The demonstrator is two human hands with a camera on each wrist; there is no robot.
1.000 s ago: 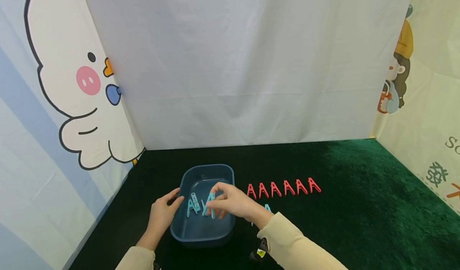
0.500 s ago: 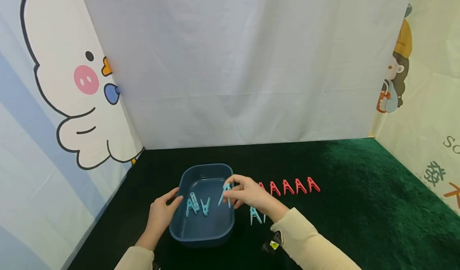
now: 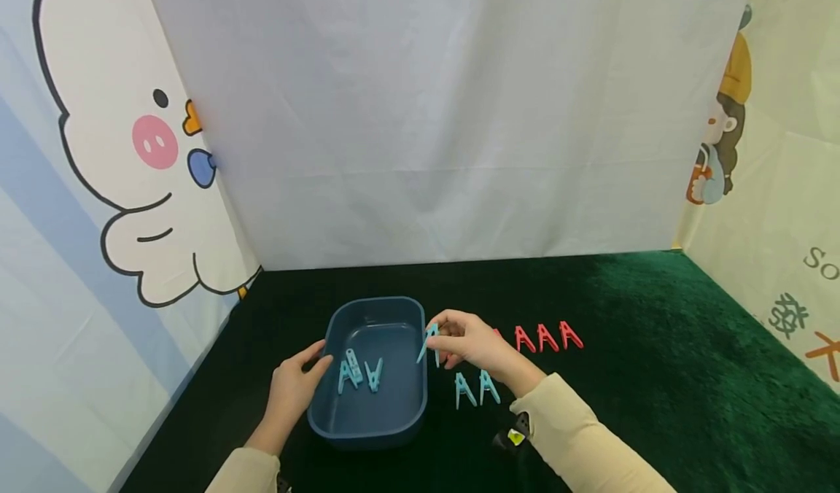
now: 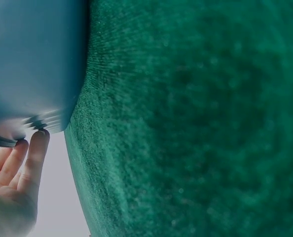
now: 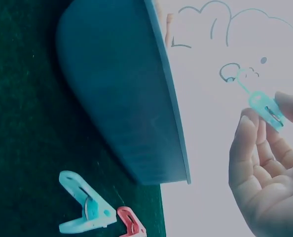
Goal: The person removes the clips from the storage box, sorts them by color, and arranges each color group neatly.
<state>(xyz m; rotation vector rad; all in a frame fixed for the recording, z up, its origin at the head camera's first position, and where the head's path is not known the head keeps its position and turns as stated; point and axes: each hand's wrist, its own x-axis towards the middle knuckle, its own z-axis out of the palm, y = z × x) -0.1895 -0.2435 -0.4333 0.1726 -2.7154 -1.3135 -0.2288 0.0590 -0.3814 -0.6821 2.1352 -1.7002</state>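
My left hand (image 3: pixel 292 389) holds the left rim of a dark blue plastic bin (image 3: pixel 367 435), its thumb over the edge. In the left wrist view, its fingers (image 4: pixel 34 158) touch the bin's rim from outside. My right hand (image 3: pixel 469 343) pinches a light blue clothespin (image 5: pixel 267 109) between thumb and fingertips, raised near the bin's right rim with its legs pointing down. Inside the bin lie three more light blue clothespins (image 3: pixel 374 375). Two light blue clothespins (image 3: pixel 488 387) lie side by side on the cloth, right of the bin.
A row of red clothespins (image 3: pixel 547 338) lies behind the blue pair, its left part hidden by my right hand. Dark green plush cloth (image 3: pixel 656 376) covers the table. A white curtain (image 3: pixel 459 150) stands at the back, with printed cloth on both sides.
My right hand has lifted the light blue clothespin out of the bin and moved right to above its right rim. The blue pair on the cloth is uncovered. My left hand stays put.
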